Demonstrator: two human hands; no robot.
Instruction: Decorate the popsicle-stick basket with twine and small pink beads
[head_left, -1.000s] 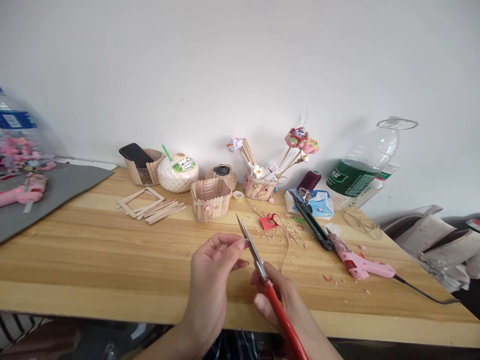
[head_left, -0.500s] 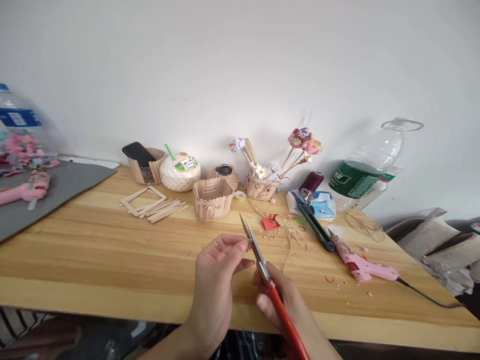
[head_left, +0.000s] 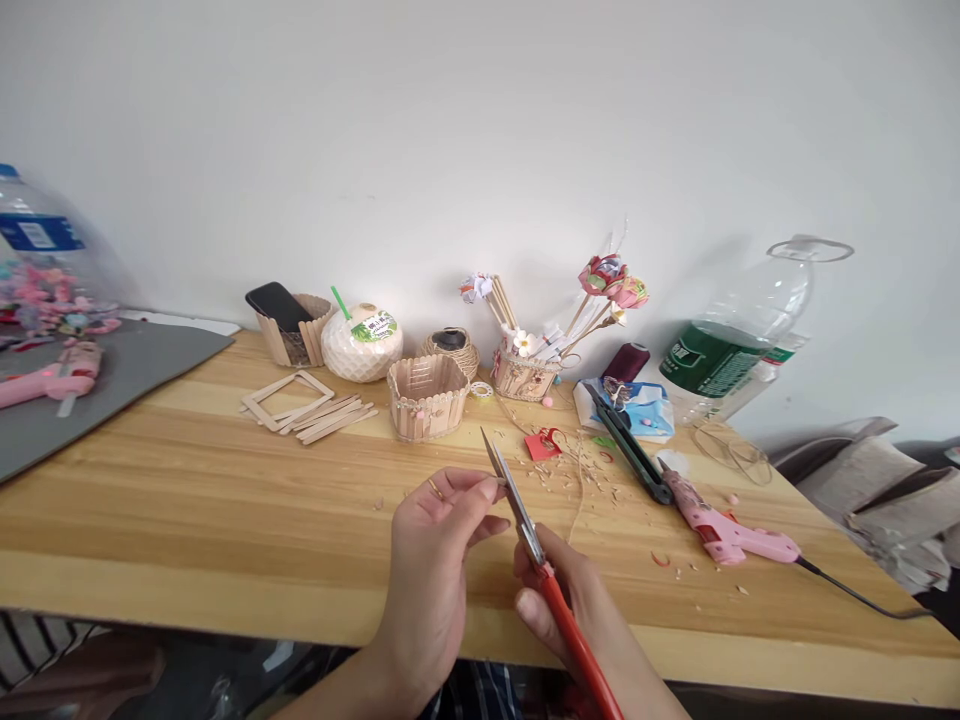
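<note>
The person's right hand [head_left: 581, 610] comes up from the near edge of the bench [head_left: 187, 520], fingers wrapped round the red handles of a pair of scissors [head_left: 536, 550] — the blades point up and away, slightly parted, tip above the bench's middle. The left hand [head_left: 439, 555] reaches in from below, palm turned inward, thumb and forefinger pinched together right against the blades; whatever they pinch is too small to make out. Both hands hover over the near edge, touching neither wood nor clutter. Past the blades, wood shavings and a red scrap [head_left: 541, 444] lie mid-bench. Toward the right edge rests a pink glue gun [head_left: 731, 530], a black cutter [head_left: 630, 450] just beside it — toward the far edge stands a stick basket [head_left: 427, 397]
</note>
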